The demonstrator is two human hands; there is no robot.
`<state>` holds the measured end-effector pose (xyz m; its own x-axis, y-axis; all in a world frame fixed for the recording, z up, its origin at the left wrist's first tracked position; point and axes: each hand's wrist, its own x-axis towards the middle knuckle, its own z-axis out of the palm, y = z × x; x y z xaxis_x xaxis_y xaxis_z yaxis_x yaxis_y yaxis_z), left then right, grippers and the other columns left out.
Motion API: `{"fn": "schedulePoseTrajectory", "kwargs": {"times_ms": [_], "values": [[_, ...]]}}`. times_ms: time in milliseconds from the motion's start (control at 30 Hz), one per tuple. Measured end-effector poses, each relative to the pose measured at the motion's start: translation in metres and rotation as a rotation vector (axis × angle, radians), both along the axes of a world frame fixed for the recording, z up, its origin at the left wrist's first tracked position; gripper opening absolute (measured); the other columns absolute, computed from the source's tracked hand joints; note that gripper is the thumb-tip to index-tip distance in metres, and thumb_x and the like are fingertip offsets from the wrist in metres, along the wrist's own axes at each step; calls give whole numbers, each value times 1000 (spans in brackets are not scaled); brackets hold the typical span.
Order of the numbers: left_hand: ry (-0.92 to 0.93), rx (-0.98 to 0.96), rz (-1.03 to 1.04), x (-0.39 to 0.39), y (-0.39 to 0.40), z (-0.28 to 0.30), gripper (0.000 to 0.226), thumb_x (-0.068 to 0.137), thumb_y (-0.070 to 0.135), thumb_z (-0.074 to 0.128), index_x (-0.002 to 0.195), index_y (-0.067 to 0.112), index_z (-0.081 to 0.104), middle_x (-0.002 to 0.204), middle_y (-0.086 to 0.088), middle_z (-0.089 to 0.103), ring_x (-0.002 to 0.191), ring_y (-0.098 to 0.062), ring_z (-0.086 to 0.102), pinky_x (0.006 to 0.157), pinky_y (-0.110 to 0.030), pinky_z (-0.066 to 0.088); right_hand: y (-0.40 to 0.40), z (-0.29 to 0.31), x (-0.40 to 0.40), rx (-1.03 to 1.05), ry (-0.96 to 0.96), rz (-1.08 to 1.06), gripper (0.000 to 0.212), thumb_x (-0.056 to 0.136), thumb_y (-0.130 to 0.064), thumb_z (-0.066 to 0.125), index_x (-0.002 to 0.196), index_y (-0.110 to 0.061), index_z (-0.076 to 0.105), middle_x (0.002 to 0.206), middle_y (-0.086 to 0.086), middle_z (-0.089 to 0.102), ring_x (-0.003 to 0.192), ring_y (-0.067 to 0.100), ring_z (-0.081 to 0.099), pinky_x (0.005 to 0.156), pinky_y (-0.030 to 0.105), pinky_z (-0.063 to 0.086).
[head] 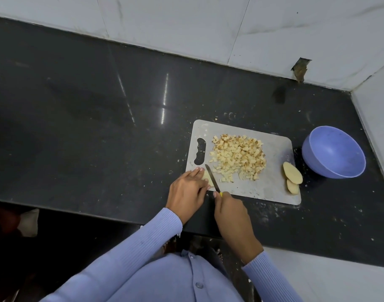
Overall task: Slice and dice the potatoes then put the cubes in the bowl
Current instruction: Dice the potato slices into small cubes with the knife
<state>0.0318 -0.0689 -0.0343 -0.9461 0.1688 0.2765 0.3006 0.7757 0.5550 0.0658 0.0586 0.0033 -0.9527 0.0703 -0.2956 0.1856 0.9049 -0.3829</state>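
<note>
Dark polished stone surface [99, 127], speckled with pale crumbs near the front right, backed by white marbled wall tiles [208, 25]; one chipped hole in the tile [299, 69] at the base of the wall. Corner of the room is at the right.

Grey cutting board [274, 186] sits on the surface, handle slot to the left. Pile of potato cubes [239, 158] is in the middle of the board, well clear of both hands. Two peeled potato slices [292, 174] lie at the board's right edge, overlapping, just beside the blue bowl [334, 152]. Bowl stands on the surface off the board, tilted towards the camera, no cubes in it.

Left hand [187, 190] rests on a potato piece [206, 176] at the board's near-left corner; fingers [199, 171] lie fairly straight and together on top of it, pressing it down. Piece is mostly covered, only a pale sliver shows between the fingertips and the blade.

Right hand [229, 211] grips the knife [212, 178], fingers curled round the yellow handle, which is almost fully hidden. Blade lies right against the piece's right side, tip pointing away from the person. Can't tell whether the edge is in the potato or only touching.

Light blue ribbed sleeves on both arms. Below the surface edge at left it's dark and hard to make out.
</note>
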Motion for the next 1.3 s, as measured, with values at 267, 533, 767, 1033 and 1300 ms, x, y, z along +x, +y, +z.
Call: {"fn": "schedulePoseTrajectory", "kwargs": {"times_ms": [267, 533, 767, 1033, 1300], "values": [[11, -33, 9, -1, 4, 2, 9, 67, 10, 84, 70, 14, 77, 100, -10, 72, 98, -20, 68, 82, -31, 53, 3, 5, 8, 77, -91, 7, 39, 103, -38, 23, 102, -10, 50, 95, 9, 62, 88, 26, 61, 65, 31, 40], [15, -50, 11, 0, 2, 3, 6, 70, 11, 82, 71, 15, 77, 103, -9, 71, 100, -20, 67, 81, -30, 53, 18, 4, 41, 119, -130, -24, 30, 103, -39, 21, 91, -17, 37, 91, 7, 63, 89, 29, 63, 63, 31, 36], [26, -52, 25, 3, 2, 1, 7, 72, 14, 82, 76, 15, 77, 105, -11, 70, 106, -22, 65, 96, -36, 43, 17, 10, 25, 8, -1, -43, 36, 102, -41, 23, 86, -16, 43, 71, -2, 51, 66, 20, 51, 59, 31, 36], [28, -49, 24, 3, 0, -2, 6, 74, 18, 80, 80, 19, 77, 107, -7, 71, 108, -22, 64, 100, -37, 38, 12, 1, 9, 10, -21, -58, 39, 102, -41, 22, 93, -13, 48, 77, 1, 50, 77, 26, 57, 62, 33, 37], [113, 5, 49, 5, -7, -8, 15, 83, 25, 65, 80, 17, 78, 124, -12, 62, 125, -30, 51, 115, -44, 17, 9, 6, 7, -46, 27, -9, 39, 101, -43, 23, 84, -16, 46, 70, 0, 52, 65, 19, 51, 57, 33, 35]]}}
